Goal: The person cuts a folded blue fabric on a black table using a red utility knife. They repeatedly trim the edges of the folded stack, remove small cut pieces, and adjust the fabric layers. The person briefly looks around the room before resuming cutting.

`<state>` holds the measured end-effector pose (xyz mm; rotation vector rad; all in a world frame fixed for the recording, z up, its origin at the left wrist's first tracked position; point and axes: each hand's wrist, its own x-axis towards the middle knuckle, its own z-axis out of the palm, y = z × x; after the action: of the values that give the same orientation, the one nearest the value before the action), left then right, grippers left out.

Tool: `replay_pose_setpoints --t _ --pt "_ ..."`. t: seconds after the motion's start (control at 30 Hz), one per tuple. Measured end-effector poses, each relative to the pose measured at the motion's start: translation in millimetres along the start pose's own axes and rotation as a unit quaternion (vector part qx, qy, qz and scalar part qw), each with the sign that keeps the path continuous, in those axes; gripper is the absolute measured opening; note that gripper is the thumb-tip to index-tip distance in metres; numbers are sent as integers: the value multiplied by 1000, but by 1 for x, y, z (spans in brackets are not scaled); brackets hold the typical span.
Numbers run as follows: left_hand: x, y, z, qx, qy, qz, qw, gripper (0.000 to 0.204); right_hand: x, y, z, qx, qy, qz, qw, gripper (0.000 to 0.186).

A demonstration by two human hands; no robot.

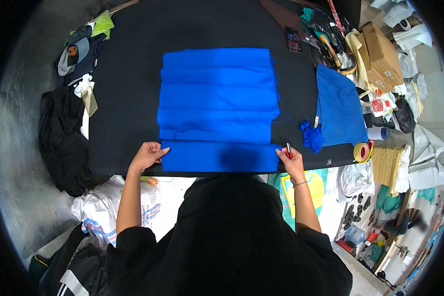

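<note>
A blue fabric strip (pixel 202 157) lies along the near edge of the black-covered table. My left hand (pixel 149 156) pinches its left end near the upper corner, between thumb and fingers. At the opposite end, my right hand (pixel 291 160) grips the right upper corner. A small red tool with a dark and silver tip (pixel 288 151) is also tucked in the right hand; its kind is unclear. Just beyond the strip, several more blue fabric pieces (pixel 212 93) lie in overlapping rows, with frayed threads along their right side.
To the right lie a blue cloth (pixel 338 108), a tuft of blue threads (pixel 312 136) and a tape roll (pixel 361 152). A phone (pixel 293 39) rests farther back. Black cloth (pixel 64 138) and a cap (pixel 74 55) are at the left. Cardboard boxes (pixel 382 54) stand at the far right.
</note>
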<state>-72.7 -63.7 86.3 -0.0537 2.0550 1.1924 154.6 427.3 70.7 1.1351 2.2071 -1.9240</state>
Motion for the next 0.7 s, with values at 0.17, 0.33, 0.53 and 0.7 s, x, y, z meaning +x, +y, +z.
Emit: replay_pose_setpoints --t 0.17,0.33,0.53,0.7 --pt "-4 -20 16 -3 95 38 995 34 -9 3 -8 -57 -38 -10 998 21" --pt "-5 -21 14 -91 80 58 991 12 -14 -1 -10 3 -24 -12 1000 21" --pt "-5 -14 25 -160 119 66 978 10 -8 11 -8 3 -41 -1 999 20" --pt "-7 -26 21 6 127 43 991 13 -13 6 -16 -22 -78 3 997 18"
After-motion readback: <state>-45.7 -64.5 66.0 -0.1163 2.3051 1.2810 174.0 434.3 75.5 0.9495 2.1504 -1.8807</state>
